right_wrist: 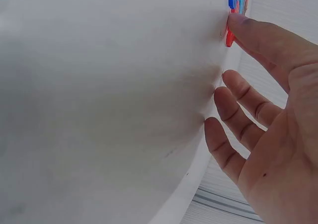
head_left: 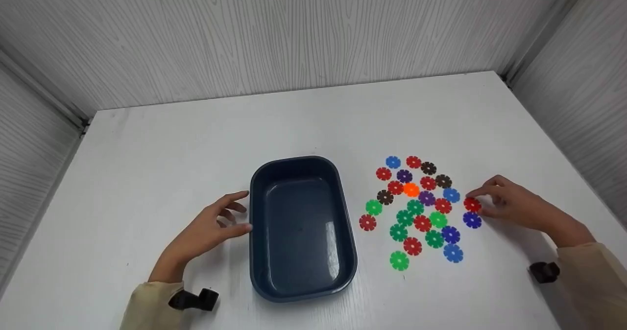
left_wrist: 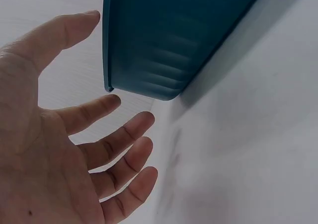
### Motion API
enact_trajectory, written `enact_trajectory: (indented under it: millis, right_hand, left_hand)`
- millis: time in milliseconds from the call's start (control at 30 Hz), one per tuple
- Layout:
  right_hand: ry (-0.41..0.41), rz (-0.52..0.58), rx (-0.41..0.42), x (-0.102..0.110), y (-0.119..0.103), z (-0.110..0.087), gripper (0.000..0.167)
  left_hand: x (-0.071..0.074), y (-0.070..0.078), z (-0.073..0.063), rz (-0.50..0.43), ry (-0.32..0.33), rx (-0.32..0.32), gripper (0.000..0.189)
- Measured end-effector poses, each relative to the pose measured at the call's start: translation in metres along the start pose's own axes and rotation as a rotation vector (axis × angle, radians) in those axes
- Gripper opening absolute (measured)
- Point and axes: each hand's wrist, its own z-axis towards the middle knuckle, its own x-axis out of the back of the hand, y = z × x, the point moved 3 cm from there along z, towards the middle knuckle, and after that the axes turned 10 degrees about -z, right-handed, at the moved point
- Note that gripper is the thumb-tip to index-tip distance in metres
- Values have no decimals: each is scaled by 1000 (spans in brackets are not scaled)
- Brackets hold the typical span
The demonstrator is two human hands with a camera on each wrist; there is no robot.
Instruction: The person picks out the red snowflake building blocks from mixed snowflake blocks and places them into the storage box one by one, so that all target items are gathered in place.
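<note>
Observed grey wood-grain back wall across top of frame, matching left wall and right wall, white tabletop below.

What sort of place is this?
Probably an indoor workstation or recording booth: a white table boxed in by wood-grain panels, with a dark blue tray and colourful notched discs laid out on it.

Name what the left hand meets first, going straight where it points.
Probably the dark blue tray: its side wall lies just ahead of the left hand, though any existing contact is hard to judge.
</note>
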Motion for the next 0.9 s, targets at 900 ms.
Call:
enact_trajectory:
  millis: [900]
  right_hand:
    - [26,-203,-36,8,-18,1,40]
  left_hand:
    - [-1,1,1,-93,-39,-16,69]
